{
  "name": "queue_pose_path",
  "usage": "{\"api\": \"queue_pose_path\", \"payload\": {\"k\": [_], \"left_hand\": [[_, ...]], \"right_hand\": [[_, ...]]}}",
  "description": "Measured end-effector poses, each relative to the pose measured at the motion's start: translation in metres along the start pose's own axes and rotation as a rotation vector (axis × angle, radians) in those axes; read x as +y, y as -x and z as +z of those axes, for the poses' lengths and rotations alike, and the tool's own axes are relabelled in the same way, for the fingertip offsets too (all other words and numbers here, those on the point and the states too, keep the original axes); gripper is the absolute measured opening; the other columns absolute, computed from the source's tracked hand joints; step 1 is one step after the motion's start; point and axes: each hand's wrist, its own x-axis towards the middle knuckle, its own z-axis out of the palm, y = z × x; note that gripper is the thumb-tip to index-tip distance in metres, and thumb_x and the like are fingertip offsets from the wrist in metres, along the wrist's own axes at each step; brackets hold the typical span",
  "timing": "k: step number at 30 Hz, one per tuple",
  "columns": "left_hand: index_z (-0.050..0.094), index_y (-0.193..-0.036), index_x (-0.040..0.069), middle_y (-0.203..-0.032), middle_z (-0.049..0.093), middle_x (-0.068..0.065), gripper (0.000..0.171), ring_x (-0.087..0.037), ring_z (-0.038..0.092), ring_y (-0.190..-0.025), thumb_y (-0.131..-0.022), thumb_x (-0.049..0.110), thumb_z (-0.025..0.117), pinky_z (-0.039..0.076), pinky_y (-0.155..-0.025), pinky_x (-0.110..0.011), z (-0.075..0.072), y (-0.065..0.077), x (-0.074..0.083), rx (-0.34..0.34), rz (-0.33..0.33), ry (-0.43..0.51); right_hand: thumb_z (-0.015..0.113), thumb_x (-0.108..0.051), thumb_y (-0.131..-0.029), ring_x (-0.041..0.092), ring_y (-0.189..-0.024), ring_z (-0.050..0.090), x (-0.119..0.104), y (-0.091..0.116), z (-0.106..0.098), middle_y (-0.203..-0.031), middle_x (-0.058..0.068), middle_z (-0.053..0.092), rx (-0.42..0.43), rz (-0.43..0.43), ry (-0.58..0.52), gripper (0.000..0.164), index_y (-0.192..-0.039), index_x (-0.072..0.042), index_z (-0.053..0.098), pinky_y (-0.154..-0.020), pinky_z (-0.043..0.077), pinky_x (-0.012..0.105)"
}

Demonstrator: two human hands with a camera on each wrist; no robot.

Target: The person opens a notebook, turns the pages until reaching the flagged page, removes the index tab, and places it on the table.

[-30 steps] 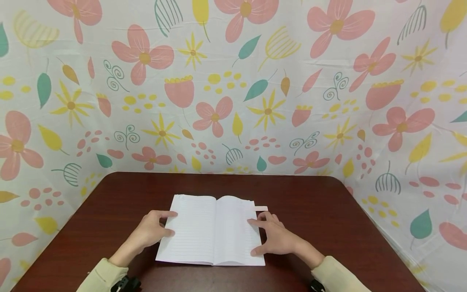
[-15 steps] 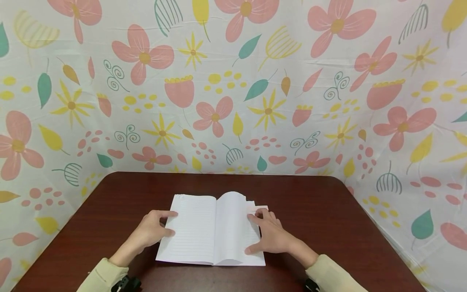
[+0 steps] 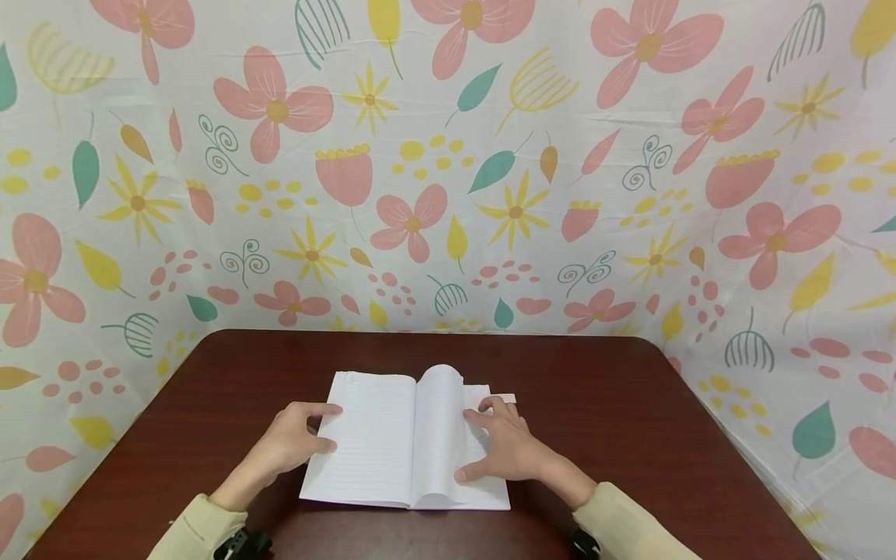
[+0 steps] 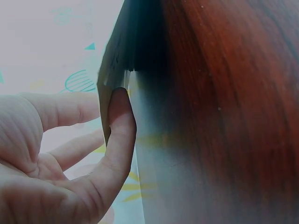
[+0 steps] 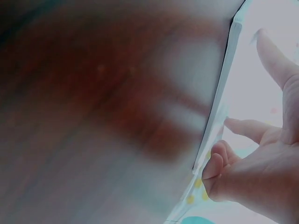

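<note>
A notebook (image 3: 367, 443) with white ruled pages lies spread on the table. My left hand (image 3: 285, 439) holds its left edge, thumb and index finger on the page side; in the left wrist view one finger curls behind the cover (image 4: 110, 79). Over the right half, my right hand (image 3: 507, 447) has thumb and index finger spread apart, their tips at the free edge of a lifted page (image 3: 439, 435) that bows up in a curve toward the spine. A pale pink strip (image 3: 510, 398) sticks out past the notebook's right edge, partly hidden by the right fingers.
The dark brown wooden table (image 3: 280, 354) reaches back to a flower-printed cloth (image 3: 448, 155), which also hangs along both sides. Dark wrist devices sit at both cream sleeves (image 3: 199, 529).
My right hand has slid leftward over the right half, and the page has risen from nearly flat into a tight curl, baring the leaf below. The left hand has stayed in place.
</note>
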Motion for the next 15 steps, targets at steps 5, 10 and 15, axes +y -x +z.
{"api": "queue_pose_path", "payload": {"k": [5,10,15], "left_hand": [[0.073,-0.129,0.002,-0.105,0.070,-0.013,0.051,-0.020,0.069,-0.072,-0.079,-0.006,0.084,0.060,-0.071,-0.040,0.000,0.000,-0.001,0.000,0.000,-0.002],[0.073,-0.129,0.002,-0.103,0.070,-0.012,0.051,-0.020,0.068,-0.071,-0.079,-0.006,0.084,0.059,-0.071,-0.040,0.000,0.000,-0.001,0.002,0.003,-0.004],[0.074,-0.129,0.002,-0.105,0.070,-0.012,0.051,-0.020,0.068,-0.071,-0.080,-0.006,0.084,0.059,-0.071,-0.040,0.000,0.000,0.000,0.003,0.005,-0.003]], "right_hand": [[0.095,-0.051,-0.073,0.033,-0.114,0.041,0.000,-0.005,0.003,-0.134,0.017,0.046,-0.020,-0.019,-0.015,0.094,-0.144,0.000,0.062,-0.090,0.041,0.056],[0.092,-0.052,-0.076,0.032,-0.113,0.041,-0.005,-0.011,0.005,-0.135,0.018,0.047,-0.033,-0.031,0.001,0.089,-0.145,-0.004,0.063,-0.089,0.040,0.055],[0.088,-0.056,-0.080,0.030,-0.111,0.040,-0.011,-0.016,0.005,-0.135,0.016,0.048,-0.059,-0.032,-0.004,0.086,-0.148,-0.009,0.062,-0.087,0.036,0.053]]}}
